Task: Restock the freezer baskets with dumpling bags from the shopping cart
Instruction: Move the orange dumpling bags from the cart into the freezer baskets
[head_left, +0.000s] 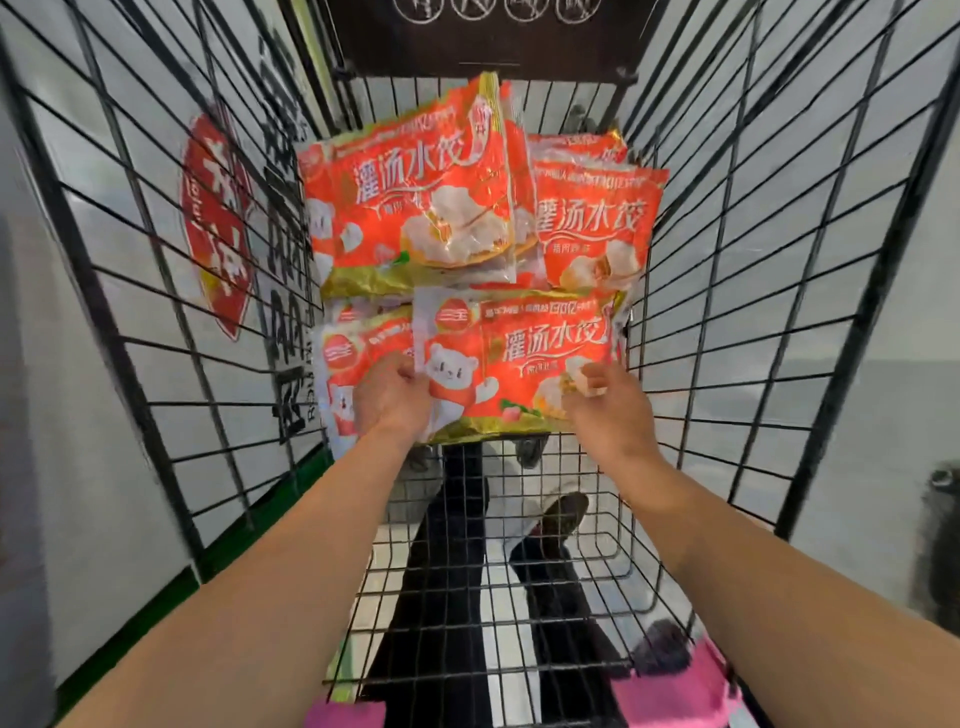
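Both arms extended forward; left hand (390, 396) and right hand (609, 410) with fingers curled, gripping opposite edges.

Several dumpling bags are being held in the far end of the cart (727, 322). The near bag (524, 364) is lying on top, overlapping a left bag (358, 358) beside and under it. Behind them, a rear left bag (415, 208) is being propped up, tilted, partly over a rear right bag (597, 223). The near bag is being gripped at its left edge by the left hand (392, 397) and touched at its right side by the right hand (608, 405).
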